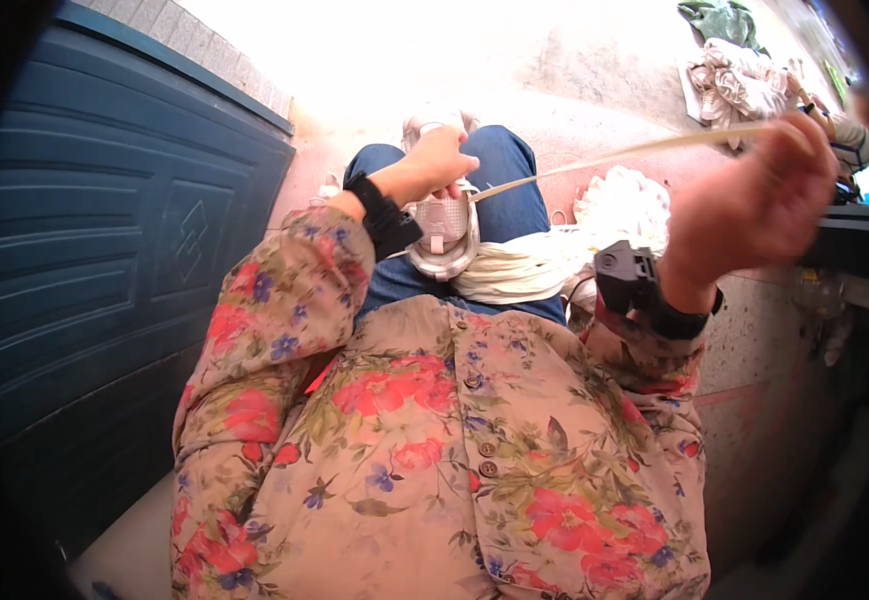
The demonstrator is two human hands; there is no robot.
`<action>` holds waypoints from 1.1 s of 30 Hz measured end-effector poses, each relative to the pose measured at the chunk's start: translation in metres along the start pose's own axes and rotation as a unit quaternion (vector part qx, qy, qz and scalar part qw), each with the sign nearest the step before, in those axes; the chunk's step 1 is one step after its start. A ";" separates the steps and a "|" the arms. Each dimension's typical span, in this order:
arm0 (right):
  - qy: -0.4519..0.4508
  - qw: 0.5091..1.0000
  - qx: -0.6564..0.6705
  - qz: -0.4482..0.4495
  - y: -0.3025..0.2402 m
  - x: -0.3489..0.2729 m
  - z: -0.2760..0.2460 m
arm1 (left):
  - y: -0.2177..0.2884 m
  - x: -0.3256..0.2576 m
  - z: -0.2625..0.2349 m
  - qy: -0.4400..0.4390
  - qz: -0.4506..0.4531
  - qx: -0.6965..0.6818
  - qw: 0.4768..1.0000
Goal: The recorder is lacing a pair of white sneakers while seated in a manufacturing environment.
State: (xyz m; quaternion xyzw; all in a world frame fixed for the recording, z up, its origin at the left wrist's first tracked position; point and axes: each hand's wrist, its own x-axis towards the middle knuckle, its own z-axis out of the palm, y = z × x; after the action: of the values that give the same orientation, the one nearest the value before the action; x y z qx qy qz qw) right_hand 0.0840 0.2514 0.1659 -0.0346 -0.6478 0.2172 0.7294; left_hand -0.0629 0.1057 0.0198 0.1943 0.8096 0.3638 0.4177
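A pale shoe (442, 240) with a mesh-like upper rests on my lap between the knees, its opening toward me. My left hand (437, 160) is closed over the shoe's far part, fingers bent around it; what the fingertips pinch is hidden. From the shoe's right side a cream shoelace (605, 160) stretches up to the right. My right hand (755, 205), raised at the far right and blurred, is closed on the lace's other end. Across my right thigh lies a bundle of cream laces (520, 268).
Beside my right knee is a heap of whitish things (623, 205). Further off at the upper right lie a pile of pale shoes (740, 80) and a green cloth (725, 22). A dark blue panelled door (135, 220) stands close on my left. A dark box-like object (860, 240) is at right.
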 end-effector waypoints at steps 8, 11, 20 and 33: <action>-0.048 0.958 0.137 0.247 0.016 -0.014 -0.009 | -0.058 -0.033 -0.051 0.058 0.063 0.131 0.988; -0.291 0.757 0.315 0.493 0.017 -0.039 -0.008 | -0.062 -0.049 -0.049 0.002 0.074 0.105 0.992; -0.583 0.601 0.179 0.517 -0.025 -0.216 0.027 | -0.069 -0.042 -0.052 0.031 0.090 0.055 0.994; -0.684 0.719 -0.067 0.100 -0.032 -0.241 0.046 | -0.075 -0.042 -0.045 0.055 0.069 -0.061 0.994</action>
State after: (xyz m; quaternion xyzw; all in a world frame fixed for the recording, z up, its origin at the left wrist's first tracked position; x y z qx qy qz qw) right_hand 0.0321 0.1250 -0.0406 0.0100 -0.9762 0.2089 0.0571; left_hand -0.0762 0.0105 0.0030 0.2041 0.7923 0.4505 0.3574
